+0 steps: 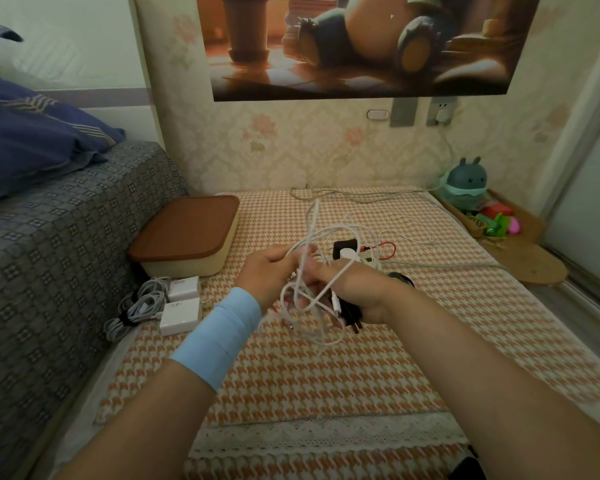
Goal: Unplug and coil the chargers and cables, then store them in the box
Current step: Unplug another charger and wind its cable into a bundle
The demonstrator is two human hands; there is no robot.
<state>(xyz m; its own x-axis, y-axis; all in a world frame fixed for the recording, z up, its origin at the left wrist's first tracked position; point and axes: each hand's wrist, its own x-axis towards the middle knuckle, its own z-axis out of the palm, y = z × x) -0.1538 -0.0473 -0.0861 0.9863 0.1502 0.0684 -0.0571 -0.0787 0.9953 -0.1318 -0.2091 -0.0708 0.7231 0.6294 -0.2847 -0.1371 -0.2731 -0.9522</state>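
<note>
While the closed cream plastic box with a brown lid (187, 233) waits beside two coiled white chargers (181, 306), the left hand (269, 271) pinches the tangled thin white cable (310, 223) and the right hand (357, 292) grips its loops and black plug (352, 315), likely for coiling.

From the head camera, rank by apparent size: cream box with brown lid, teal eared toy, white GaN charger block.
Largest: cream box with brown lid;
then teal eared toy and white GaN charger block, which look alike; toy sits farther, so unranked.
</note>
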